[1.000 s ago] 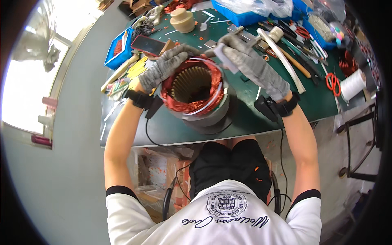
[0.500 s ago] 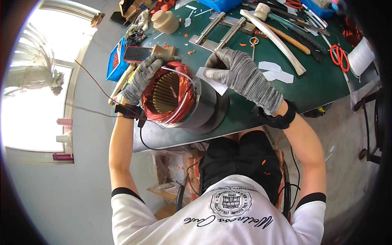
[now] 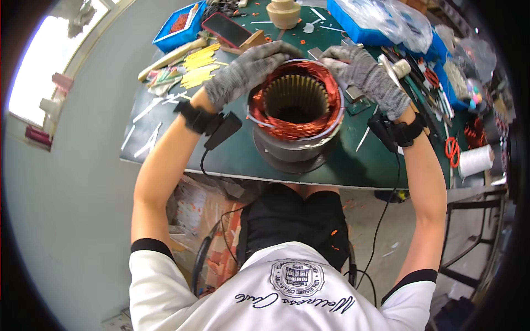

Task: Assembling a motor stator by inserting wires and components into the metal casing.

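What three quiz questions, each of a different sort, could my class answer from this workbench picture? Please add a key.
1. Multiple choice: which thing are the grey-knit-gloved left hand and right hand nearest to?
a) a blue plastic tray
b) a grey metal cylinder topped with a ring of red-copper wire
c) a beige stepped cylinder

2. True or false: the red-handled scissors lie beside the white cylindrical thread spool.

3. Fill the gap: seen by the person, the flat yellow strips lie on the ____ side of the dark green tabletop.

Key: 1 b; 2 true; 3 left.
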{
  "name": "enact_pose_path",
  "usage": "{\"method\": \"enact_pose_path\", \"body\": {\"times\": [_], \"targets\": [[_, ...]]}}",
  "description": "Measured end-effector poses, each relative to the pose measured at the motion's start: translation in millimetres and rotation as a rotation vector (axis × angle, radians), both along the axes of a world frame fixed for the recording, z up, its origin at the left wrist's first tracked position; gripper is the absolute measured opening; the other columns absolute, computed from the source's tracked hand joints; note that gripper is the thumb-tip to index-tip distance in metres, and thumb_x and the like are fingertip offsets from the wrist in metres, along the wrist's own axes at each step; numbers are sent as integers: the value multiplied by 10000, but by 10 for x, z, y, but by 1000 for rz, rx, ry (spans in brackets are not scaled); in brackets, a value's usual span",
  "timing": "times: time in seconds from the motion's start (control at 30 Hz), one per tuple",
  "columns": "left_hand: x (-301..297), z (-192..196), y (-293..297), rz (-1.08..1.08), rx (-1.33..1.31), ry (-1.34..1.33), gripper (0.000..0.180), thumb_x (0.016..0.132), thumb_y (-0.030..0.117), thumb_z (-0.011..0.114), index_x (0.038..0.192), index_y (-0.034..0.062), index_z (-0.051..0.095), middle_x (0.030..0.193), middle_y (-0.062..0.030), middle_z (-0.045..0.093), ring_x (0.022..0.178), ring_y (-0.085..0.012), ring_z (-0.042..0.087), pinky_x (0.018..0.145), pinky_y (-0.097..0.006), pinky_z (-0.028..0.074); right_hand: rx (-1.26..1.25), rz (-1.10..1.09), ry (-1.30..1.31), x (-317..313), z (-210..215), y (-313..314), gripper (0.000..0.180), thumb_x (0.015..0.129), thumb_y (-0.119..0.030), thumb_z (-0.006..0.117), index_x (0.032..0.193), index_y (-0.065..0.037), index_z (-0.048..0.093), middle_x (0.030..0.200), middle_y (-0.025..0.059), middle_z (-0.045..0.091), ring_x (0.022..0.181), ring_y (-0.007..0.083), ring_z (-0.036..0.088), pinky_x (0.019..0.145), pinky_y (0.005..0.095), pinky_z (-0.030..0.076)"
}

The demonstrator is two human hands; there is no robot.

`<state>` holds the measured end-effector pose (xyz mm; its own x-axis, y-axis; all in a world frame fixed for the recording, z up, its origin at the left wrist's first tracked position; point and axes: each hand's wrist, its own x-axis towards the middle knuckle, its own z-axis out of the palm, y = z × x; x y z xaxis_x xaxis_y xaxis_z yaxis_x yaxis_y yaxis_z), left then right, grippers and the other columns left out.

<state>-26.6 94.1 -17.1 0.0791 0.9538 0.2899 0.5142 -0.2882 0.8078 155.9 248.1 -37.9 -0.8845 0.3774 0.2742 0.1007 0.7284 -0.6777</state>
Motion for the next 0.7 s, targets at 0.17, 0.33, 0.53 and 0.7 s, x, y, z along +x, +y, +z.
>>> {"method": "enact_pose_path", "body": {"times": [0.17, 0.33, 0.53, 0.7], "targets": [[-134, -130, 90, -168, -31, -57, 315, 927, 140, 339, 1171, 11, 491, 1172, -78, 487, 1100, -130, 469, 957, -239, 360, 226, 17, 0, -83, 81, -64, 222, 853, -211, 520, 922, -17, 600, 757, 101, 613, 707, 187, 585, 669, 299, 463], [-103, -187, 160, -123, -273, -372, 288, 920, 80, 342, 1155, 12, 494, 1178, -63, 471, 1103, -117, 457, 940, -233, 385, 246, 143, -10, -192, 265, -124, 189, 845, -189, 530, 933, -42, 611, 850, 109, 623, 797, 204, 601, 723, 295, 471], [-53, -184, 140, -91, -254, -339, 324, 853, 12, 400, 1166, 22, 486, 1158, -101, 500, 1099, -179, 481, 938, -250, 393, -315, -23, -248, -33, 359, -145, 194, 843, -183, 550, 963, -40, 602, 820, 50, 608, 778, 108, 566, 704, 251, 458], [-29, -58, -4, -36, -86, 67, 378, 884, 64, 375, 1259, 53, 424, 1259, -111, 449, 1160, -200, 443, 983, -285, 357, 64, 263, -109, -188, 268, 47, 215, 866, -214, 530, 987, -41, 570, 806, -9, 580, 748, 45, 532, 670, 204, 447]]}}
